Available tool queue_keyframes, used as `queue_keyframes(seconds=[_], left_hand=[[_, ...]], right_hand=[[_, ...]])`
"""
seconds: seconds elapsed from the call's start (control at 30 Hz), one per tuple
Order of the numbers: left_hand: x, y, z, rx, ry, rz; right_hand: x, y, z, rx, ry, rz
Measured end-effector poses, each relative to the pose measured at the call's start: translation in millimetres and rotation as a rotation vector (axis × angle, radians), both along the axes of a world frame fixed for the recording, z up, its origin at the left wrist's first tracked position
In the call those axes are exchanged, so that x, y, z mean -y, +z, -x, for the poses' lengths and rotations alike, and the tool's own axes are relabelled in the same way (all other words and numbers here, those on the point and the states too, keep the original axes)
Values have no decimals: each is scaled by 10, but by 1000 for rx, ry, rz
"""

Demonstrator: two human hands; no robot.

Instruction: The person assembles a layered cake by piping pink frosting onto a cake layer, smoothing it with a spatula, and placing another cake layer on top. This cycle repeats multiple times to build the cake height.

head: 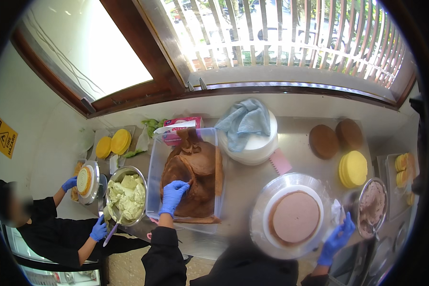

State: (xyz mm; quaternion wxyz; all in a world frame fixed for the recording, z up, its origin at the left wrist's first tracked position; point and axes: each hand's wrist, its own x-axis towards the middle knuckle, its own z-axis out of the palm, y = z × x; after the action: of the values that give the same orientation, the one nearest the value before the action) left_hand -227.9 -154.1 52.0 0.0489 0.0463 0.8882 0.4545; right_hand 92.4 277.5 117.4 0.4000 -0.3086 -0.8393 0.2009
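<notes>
My left hand (pixel 174 197), in a blue glove, pinches the edge of a brown crepe-like sheet (pixel 177 171) in a clear plastic bin (pixel 153 178). More such sheets lie under and behind it. On my right, a round cake (pixel 296 216) topped with pinkish-brown cream rests on a white board on a metal turntable (pixel 261 200). My gloved right hand (pixel 338 237) is raised beside the turntable, its fingers apart, near a blurred crumpled white cloth or paper (pixel 336 211). A steel bowl of pinkish-brown cream (pixel 372 205) with a utensil in it stands just beyond that hand.
At left, a co-worker (pixel 53 221) holds a cake on a turntable (pixel 89 182), beside a bowl of pale green cream (pixel 128 198). A blue cloth (pixel 248 121) drapes white round containers (pixel 250 153). Brown rounds (pixel 323 141), yellow rounds (pixel 353 168) and a pink scraper (pixel 280 161) lie on the steel table.
</notes>
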Motion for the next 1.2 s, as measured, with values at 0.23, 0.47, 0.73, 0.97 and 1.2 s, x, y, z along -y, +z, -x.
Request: queue_keyframes(seconds=[0.23,0.47,0.73,0.97,1.2], left_hand=[[151,-13,89,178,7,-151],[535,-165,420,126,232,-83],[859,234,554,323,254,-414],[665,852,762,-45,71,-165],[165,718,104,581,-101,-98]], right_hand=[[-20,6,-10,-37,5,30],[-14,14,-26,-36,-27,53],[7,-13,-81,-91,-50,124],[-41,45,-192,-106,-4,143],[-138,60,-245,-111,36,151]])
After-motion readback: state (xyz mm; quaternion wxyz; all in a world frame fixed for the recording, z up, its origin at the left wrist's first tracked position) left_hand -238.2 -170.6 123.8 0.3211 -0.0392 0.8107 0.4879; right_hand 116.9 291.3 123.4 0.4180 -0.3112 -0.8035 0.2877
